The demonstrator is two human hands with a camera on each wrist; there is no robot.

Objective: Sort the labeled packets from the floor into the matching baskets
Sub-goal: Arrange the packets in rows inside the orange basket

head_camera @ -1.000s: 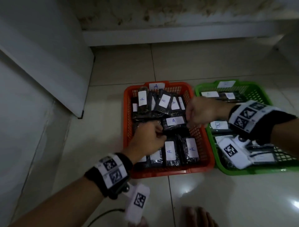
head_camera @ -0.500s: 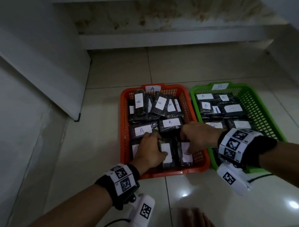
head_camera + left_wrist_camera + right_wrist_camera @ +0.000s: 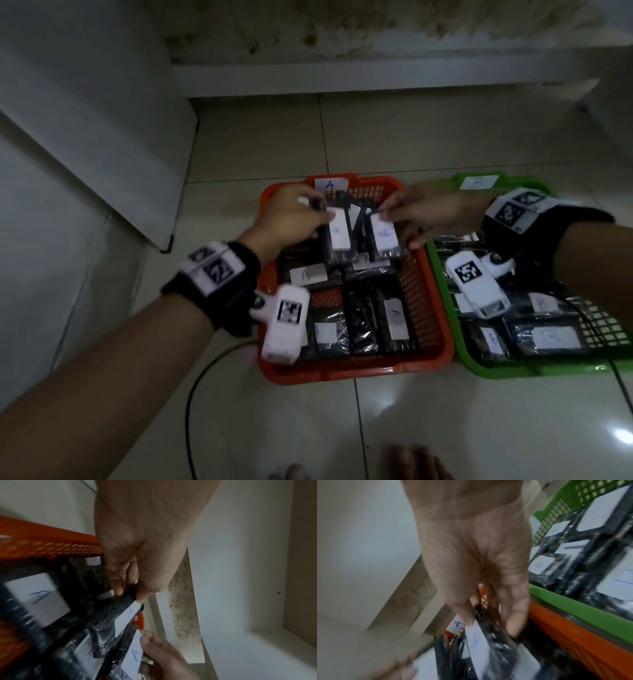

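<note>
An orange basket (image 3: 435, 308) tagged A holds several black packets with white labels. Beside it on the right a green basket (image 3: 445, 294) tagged B holds several more. My left hand (image 3: 291, 222) pinches the top of one A packet (image 3: 339, 236) lifted above the orange basket's far end. My right hand (image 3: 421, 212) pinches a second labelled packet (image 3: 383, 236) next to it. In the left wrist view, the thumb and fingers (image 3: 118, 588) clamp the packet (image 3: 116, 616) edge. In the right wrist view, the thumb and fingers (image 3: 513, 622) hold a packet (image 3: 489, 646).
Pale tiled floor (image 3: 445, 421) lies in front of the baskets. A white cabinet panel (image 3: 85, 137) stands at the left and a stained wall with a white skirting (image 3: 342, 72) at the back. A black cable (image 3: 191, 394) trails on the floor. Toes (image 3: 411, 462) show at the bottom edge.
Both hands have moved from the near part of the orange basket to its far end and lifted a packet each out of the pile. The camera has come closer.
</note>
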